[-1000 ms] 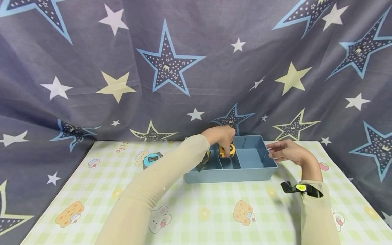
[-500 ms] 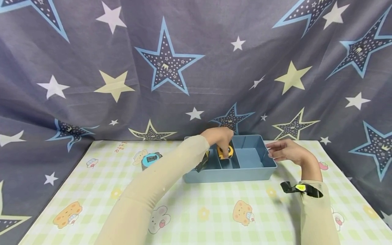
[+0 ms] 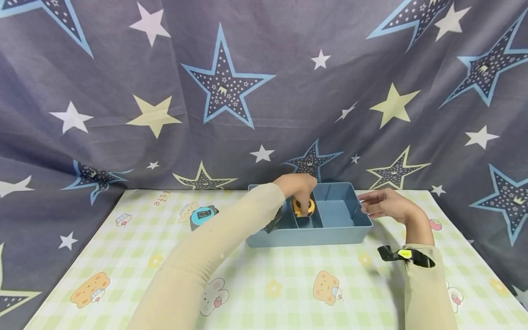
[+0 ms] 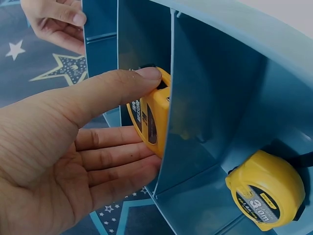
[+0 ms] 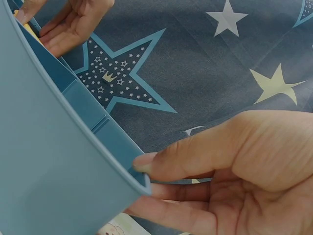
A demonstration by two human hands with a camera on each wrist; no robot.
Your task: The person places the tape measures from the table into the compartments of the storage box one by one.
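My left hand (image 3: 299,187) reaches into the narrow middle compartment of a blue divided box (image 3: 309,236). It pinches a yellow tape measure (image 4: 157,113) there, thumb on top and fingers beneath, close beside a divider. In the left wrist view, a second yellow tape measure (image 4: 268,188), marked 3.0m, lies in the wider compartment on the other side of that divider. My right hand (image 5: 225,171) holds the box's right end, thumb inside the rim and fingers outside.
A light-blue and black tape measure (image 3: 203,214) lies on the table left of the box, partly behind the left sleeve. The right compartment (image 3: 336,213) holds nothing. A checkered cloth (image 3: 264,284) covers the table, and a star-patterned curtain (image 3: 288,105) hangs right behind it.
The yellow tape measure in my left hand has shifted slightly left and lower within the narrow compartment. My right hand stays at the box's end.
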